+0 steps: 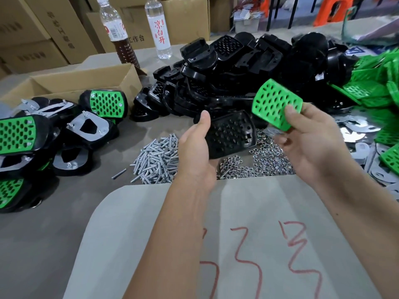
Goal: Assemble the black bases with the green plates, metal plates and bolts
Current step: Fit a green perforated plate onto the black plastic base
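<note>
Both forearms are bare, no sleeves visible. The left hand [195, 152] and the right hand [311, 143] wear no gloves, rings or watch.

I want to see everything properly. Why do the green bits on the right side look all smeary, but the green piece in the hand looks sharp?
Head view: the green plate in the right hand is crisp near the middle; the green pile sits at the wide-angle edge, stretched and motion-blurred; the metal plates glare.

On my bench [54, 234], the bolt heap [157, 158] sits near centre with the nuts [259, 160] just at its 3 o'clock. Loose bases [237, 67] pile at 12 o'clock, finished units [64, 130] at 9 o'clock before an open carton [86, 80], plates [377, 87] at 2 o'clock, two bottles [158, 29] behind.
</note>
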`<control>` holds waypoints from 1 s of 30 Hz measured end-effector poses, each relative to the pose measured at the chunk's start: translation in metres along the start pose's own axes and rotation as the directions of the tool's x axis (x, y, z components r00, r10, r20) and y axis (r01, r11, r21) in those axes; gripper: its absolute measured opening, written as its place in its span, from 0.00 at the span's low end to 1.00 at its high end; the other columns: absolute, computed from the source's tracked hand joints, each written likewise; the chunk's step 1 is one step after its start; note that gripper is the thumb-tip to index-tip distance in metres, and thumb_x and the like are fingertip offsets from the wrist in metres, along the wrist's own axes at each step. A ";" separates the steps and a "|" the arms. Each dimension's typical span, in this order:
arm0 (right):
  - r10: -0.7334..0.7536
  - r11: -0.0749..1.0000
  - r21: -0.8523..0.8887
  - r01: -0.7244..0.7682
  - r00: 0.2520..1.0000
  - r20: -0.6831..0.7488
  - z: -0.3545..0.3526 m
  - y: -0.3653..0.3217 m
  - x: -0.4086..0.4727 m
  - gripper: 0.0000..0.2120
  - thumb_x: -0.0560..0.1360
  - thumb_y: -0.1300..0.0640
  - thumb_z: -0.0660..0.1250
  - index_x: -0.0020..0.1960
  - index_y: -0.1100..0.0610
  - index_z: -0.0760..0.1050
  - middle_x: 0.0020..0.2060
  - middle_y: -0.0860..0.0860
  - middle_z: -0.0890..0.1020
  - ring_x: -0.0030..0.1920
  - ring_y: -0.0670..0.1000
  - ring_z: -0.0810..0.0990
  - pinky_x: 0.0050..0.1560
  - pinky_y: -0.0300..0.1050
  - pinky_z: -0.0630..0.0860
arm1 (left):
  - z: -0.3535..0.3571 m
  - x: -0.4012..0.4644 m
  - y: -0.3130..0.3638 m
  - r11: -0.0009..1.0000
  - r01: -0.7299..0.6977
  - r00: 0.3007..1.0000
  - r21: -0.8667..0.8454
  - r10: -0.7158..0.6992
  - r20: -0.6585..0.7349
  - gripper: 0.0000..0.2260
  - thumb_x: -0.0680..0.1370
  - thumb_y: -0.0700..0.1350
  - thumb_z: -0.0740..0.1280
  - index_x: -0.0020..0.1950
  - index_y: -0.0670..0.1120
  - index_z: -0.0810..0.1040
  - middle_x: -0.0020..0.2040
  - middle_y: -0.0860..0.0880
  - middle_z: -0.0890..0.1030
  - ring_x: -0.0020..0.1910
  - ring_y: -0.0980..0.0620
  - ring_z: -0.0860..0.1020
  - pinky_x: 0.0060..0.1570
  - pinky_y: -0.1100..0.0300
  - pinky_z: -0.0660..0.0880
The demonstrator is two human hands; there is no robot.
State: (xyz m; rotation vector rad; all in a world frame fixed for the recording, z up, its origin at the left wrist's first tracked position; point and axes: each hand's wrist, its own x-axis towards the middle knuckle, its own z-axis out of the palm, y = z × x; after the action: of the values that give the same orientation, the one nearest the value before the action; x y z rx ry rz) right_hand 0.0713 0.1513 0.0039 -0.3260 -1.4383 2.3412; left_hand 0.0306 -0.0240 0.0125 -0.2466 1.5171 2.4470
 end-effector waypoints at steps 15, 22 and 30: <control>-0.177 0.762 -0.594 0.259 0.965 0.194 0.014 0.018 -0.009 0.12 0.75 0.42 0.73 0.46 0.51 0.85 0.33 0.52 0.84 0.30 0.53 0.83 0.32 0.66 0.81 | -0.005 0.006 -0.006 0.992 -0.055 0.995 0.112 0.045 0.092 0.19 0.72 0.35 0.78 0.61 0.34 0.79 0.48 0.41 0.86 0.42 0.47 0.86 0.39 0.55 0.83; -0.152 0.819 -0.530 0.221 0.973 0.171 0.016 0.012 -0.013 0.08 0.80 0.52 0.74 0.43 0.52 0.87 0.38 0.62 0.84 0.33 0.58 0.82 0.32 0.47 0.81 | -0.010 0.007 -0.005 0.940 -0.153 0.982 0.305 0.108 0.158 0.19 0.70 0.37 0.81 0.57 0.37 0.80 0.53 0.38 0.86 0.52 0.38 0.86 0.53 0.44 0.84; -0.031 0.931 -0.344 0.125 0.964 0.264 0.018 0.001 -0.016 0.09 0.75 0.48 0.75 0.43 0.54 0.86 0.40 0.56 0.85 0.37 0.53 0.81 0.33 0.42 0.77 | -0.012 0.004 0.002 0.989 -0.107 0.942 0.105 0.067 0.330 0.19 0.65 0.37 0.77 0.55 0.41 0.82 0.46 0.43 0.85 0.43 0.46 0.84 0.47 0.50 0.83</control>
State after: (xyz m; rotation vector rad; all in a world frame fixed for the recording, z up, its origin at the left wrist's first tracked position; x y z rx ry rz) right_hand 0.0787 0.1298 0.0114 -0.0569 -1.9695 2.1068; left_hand 0.0264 -0.0352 0.0077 0.2433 1.5466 2.3032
